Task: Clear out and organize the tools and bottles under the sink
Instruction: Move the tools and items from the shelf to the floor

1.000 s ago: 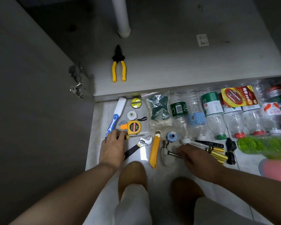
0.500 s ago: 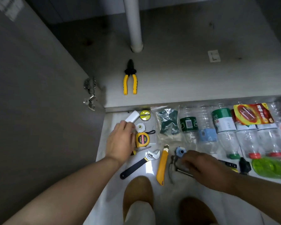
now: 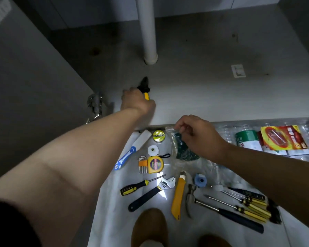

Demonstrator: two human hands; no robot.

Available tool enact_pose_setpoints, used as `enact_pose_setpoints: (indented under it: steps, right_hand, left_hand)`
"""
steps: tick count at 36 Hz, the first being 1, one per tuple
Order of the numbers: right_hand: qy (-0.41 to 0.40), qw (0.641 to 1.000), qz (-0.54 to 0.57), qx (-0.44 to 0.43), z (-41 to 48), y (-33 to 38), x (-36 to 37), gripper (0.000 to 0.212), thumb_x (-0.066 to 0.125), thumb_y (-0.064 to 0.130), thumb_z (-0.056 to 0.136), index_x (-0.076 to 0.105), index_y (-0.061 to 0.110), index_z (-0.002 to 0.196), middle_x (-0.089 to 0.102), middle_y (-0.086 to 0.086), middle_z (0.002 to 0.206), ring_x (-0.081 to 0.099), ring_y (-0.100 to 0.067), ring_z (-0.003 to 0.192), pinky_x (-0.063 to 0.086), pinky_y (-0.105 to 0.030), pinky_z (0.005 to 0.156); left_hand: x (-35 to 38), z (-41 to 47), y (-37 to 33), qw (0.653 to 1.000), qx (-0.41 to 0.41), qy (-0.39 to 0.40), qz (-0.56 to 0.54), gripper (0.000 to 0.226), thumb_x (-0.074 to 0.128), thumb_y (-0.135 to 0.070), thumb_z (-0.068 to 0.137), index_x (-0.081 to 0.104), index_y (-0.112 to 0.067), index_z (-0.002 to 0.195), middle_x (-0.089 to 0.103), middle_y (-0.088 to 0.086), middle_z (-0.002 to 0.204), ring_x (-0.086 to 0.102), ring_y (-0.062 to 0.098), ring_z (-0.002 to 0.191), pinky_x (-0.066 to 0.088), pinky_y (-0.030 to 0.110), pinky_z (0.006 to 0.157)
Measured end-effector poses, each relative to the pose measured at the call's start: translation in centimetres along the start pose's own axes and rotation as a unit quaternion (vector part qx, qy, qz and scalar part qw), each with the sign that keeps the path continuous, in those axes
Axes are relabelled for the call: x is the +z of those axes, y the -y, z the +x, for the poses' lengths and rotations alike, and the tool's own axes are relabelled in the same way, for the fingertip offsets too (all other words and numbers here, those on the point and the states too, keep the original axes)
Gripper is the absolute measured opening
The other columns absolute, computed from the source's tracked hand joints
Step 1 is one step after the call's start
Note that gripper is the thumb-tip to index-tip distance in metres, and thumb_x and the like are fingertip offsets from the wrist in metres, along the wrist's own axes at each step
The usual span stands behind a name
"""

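Left hand (image 3: pixel 136 102) curls round the pliers (image 3: pixel 145 85) on the cabinet floor (image 3: pixel 203 90), hiding most of their yellow handles. Right hand (image 3: pixel 198 138) pinches the top edge of a clear bag (image 3: pixel 183 152); its dark green contents are indistinct. Bottles (image 3: pixel 246 140) beyond that wrist run off-frame.

My left arm stretches far forward, nearly straight, and my left hand (image 3: pixel 136 102) lies knuckles-up with its fingers curled round the pliers (image 3: pixel 144 84). My right arm comes in from the right, with my right hand (image 3: pixel 199 138) pinching the top edge of the plastic bag (image 3: pixel 181 152) between thumb and forefinger.
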State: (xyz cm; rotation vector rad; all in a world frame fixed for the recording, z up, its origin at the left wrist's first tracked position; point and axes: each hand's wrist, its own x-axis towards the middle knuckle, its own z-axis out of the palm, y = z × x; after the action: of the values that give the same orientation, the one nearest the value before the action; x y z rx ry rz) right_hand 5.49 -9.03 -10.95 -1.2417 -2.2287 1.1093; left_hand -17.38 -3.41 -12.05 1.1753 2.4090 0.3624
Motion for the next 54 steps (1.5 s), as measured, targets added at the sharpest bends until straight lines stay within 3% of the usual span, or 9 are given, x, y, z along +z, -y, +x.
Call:
enact_pose_setpoints:
  steps: [4, 8, 14, 17, 24, 39, 45, 50, 54]
  right_hand:
    - [0.011, 0.999, 0.041, 0.027, -1.8, -0.9, 0.5, 0.025, 0.052, -0.01, 0.088, 0.069, 0.005, 0.098, 0.064, -0.002, 0.081, 0.062, -0.022, 0.072, 0.055, -0.043, 0.072]
    - [0.03, 0.996, 0.056, 0.056, -3.9, -1.7, 1.0, 0.028, 0.052, -0.008, 0.089, 0.069, 0.013, 0.095, 0.066, -0.008, 0.076, 0.063, -0.031, 0.069, 0.054, -0.048, 0.067]
    - [0.087, 0.993, 0.055, 0.064, -6.1, -1.7, 1.4, 0.028, 0.055, -0.005, 0.089, 0.069, 0.019, 0.093, 0.066, -0.001, 0.077, 0.065, -0.028, 0.068, 0.055, -0.047, 0.067]
    - [0.11, 0.99, 0.057, 0.073, -6.9, -1.8, 1.8, 0.028, 0.054, -0.005, 0.089, 0.069, 0.017, 0.094, 0.065, -0.01, 0.076, 0.064, -0.033, 0.066, 0.054, -0.046, 0.063]
    - [0.177, 0.982, -0.002, 0.06, -7.7, -2.7, 2.4, 0.022, 0.058, 0.003, 0.09, 0.07, 0.02, 0.096, 0.068, 0.0, 0.078, 0.065, -0.016, 0.071, 0.054, -0.034, 0.066]
    - [0.228, 0.971, -0.031, 0.07, -9.0, -3.8, 2.5, 0.021, 0.056, 0.008, 0.094, 0.067, 0.026, 0.092, 0.072, 0.004, 0.083, 0.066, -0.008, 0.073, 0.052, -0.025, 0.069]
    - [0.25, 0.964, -0.046, 0.073, -9.4, -3.7, 1.9, 0.019, 0.056, 0.008, 0.094, 0.07, 0.02, 0.1, 0.073, 0.005, 0.096, 0.068, -0.01, 0.088, 0.055, -0.035, 0.082]
    - [0.266, 0.958, -0.081, 0.066, -9.9, -3.6, 0.6, 0.025, 0.061, 0.013, 0.094, 0.063, 0.037, 0.092, 0.067, 0.015, 0.089, 0.064, -0.002, 0.083, 0.049, -0.015, 0.073]
    - [0.313, 0.94, -0.115, 0.071, -10.8, -3.3, -1.9, 0.018, 0.058, 0.018, 0.097, 0.063, 0.036, 0.098, 0.064, 0.015, 0.1, 0.061, -0.003, 0.088, 0.048, -0.016, 0.076]
  left_hand:
    - [0.8, -4.2, 3.2, 0.99, -0.002, 0.0, -0.144, 0.063, 0.081, -0.028, 0.071, 0.047, -0.009, 0.12, 0.051, 0.013, 0.125, 0.06, 0.028, 0.104, 0.045, 0.027, 0.078]
    - [2.9, -12.7, 8.8, 0.97, 0.065, -0.005, -0.234, 0.06, 0.082, -0.022, 0.073, 0.039, -0.03, 0.114, 0.051, -0.003, 0.117, 0.059, 0.005, 0.097, 0.053, 0.033, 0.082]
    - [6.2, -18.9, 16.4, 0.981, 0.063, 0.091, -0.158, 0.065, 0.083, -0.011, 0.074, 0.05, -0.024, 0.129, 0.038, -0.005, 0.129, 0.058, 0.016, 0.119, 0.05, 0.04, 0.104]
    - [6.5, -19.3, 18.6, 0.992, 0.051, 0.076, -0.085, 0.068, 0.081, -0.014, 0.074, 0.05, -0.019, 0.134, 0.039, -0.003, 0.128, 0.052, 0.021, 0.121, 0.046, 0.033, 0.105]
    - [6.5, -19.3, 19.4, 0.997, 0.043, -0.004, 0.065, 0.058, 0.072, -0.015, 0.082, 0.053, -0.017, 0.136, 0.05, 0.007, 0.126, 0.051, 0.031, 0.115, 0.045, 0.046, 0.096]
    - [7.0, -17.7, 18.6, 0.994, -0.105, 0.011, -0.003, 0.054, 0.062, -0.019, 0.094, 0.045, -0.03, 0.144, 0.042, -0.001, 0.146, 0.036, 0.031, 0.135, 0.039, 0.058, 0.105]
    - [7.1, -16.7, 18.4, 0.996, -0.077, 0.032, -0.031, 0.055, 0.057, -0.006, 0.093, 0.049, -0.021, 0.146, 0.047, 0.005, 0.148, 0.04, 0.031, 0.134, 0.041, 0.044, 0.108]
    - [7.0, -17.3, 18.3, 0.997, -0.042, 0.062, -0.016, 0.062, 0.065, -0.006, 0.089, 0.046, -0.018, 0.147, 0.046, 0.004, 0.149, 0.042, 0.034, 0.13, 0.037, 0.038, 0.109]
    - [6.8, -18.1, 18.1, 0.995, -0.033, 0.094, 0.011, 0.07, 0.069, -0.014, 0.089, 0.038, -0.018, 0.151, 0.039, 0.005, 0.153, 0.033, 0.031, 0.139, 0.033, 0.04, 0.113]
